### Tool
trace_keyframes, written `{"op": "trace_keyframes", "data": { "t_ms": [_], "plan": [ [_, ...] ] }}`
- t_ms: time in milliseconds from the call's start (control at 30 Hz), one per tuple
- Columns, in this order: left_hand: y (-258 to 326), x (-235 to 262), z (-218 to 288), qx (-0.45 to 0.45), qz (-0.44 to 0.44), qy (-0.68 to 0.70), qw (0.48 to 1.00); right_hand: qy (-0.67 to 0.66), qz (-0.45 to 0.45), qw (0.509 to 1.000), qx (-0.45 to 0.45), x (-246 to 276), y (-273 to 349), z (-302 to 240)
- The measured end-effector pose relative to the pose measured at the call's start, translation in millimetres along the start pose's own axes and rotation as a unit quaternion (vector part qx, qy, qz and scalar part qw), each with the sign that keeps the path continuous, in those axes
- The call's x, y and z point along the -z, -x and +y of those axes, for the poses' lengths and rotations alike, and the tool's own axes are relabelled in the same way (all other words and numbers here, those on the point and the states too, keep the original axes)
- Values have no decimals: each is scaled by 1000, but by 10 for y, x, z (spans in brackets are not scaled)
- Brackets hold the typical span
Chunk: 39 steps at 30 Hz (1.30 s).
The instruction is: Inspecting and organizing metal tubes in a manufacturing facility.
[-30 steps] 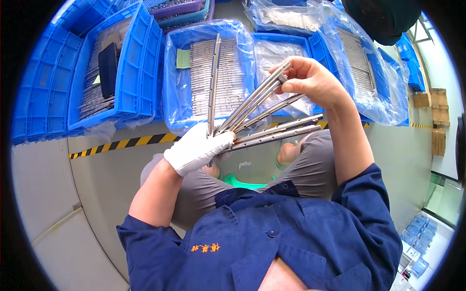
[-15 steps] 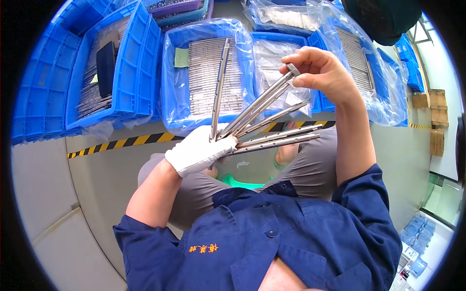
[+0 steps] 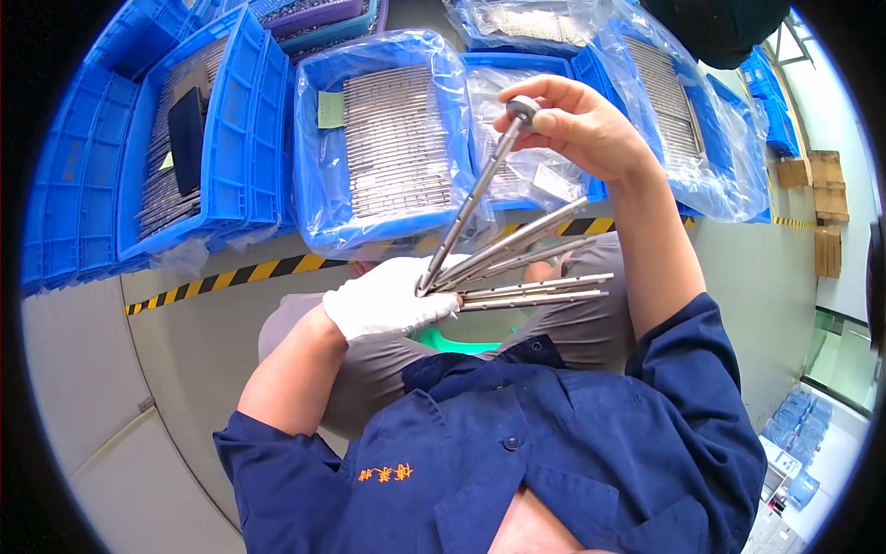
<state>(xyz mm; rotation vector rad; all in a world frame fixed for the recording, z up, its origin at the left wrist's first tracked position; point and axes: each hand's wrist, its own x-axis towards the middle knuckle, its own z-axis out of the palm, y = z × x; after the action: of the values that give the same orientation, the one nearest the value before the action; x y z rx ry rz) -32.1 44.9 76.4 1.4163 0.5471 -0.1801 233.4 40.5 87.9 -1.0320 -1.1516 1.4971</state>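
Note:
My left hand [image 3: 380, 297], in a white glove, is closed round the lower ends of several slim metal rods [image 3: 531, 231] with small holes along them. The rods fan out to the right above my lap. One rod [image 3: 472, 198] stands apart from the bunch, slanting up toward my right hand. My bare right hand [image 3: 591, 127] pinches a thick, dark grey metal ring [image 3: 523, 109] between thumb and fingers. That ring sits at the upper end of the slanted rod; whether it is fitted round the tip or only against it, I cannot tell.
In front stands a blue crate [image 3: 309, 189] lined with clear plastic and filled with rows of rods [image 3: 397, 138]. Another rod crate at left [image 3: 249, 138] carries a dark flat object [image 3: 185, 138]. More crates stand at right. Yellow-black tape [image 3: 231, 277] crosses the floor.
My right hand has moved slightly up and left with the ring, now at the end of a different rod. The rod that stood nearly upright has tilted right; the ring's earlier rod is back among the fan.

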Motion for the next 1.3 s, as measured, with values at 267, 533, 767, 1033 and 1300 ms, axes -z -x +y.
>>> {"op": "trace_keyframes", "data": {
  "t_ms": [267,533,767,1033,1300],
  "plan": [
    [-27,1,-71,-2,-46,-23,999,21,-64,998,-14,42,42,-7],
    [-58,-19,-139,13,-56,-71,996,106,-145,983,25,24,34,-38],
    [-30,-21,-124,2,-31,-22,999,95,-24,992,85,431,52,-101],
    [-171,80,-182,24,106,388,915,-24,99,994,-39,321,-60,123],
    [-254,55,-246,86,-19,384,919,633,-24,708,313,-807,-7,662]
  ]
}}
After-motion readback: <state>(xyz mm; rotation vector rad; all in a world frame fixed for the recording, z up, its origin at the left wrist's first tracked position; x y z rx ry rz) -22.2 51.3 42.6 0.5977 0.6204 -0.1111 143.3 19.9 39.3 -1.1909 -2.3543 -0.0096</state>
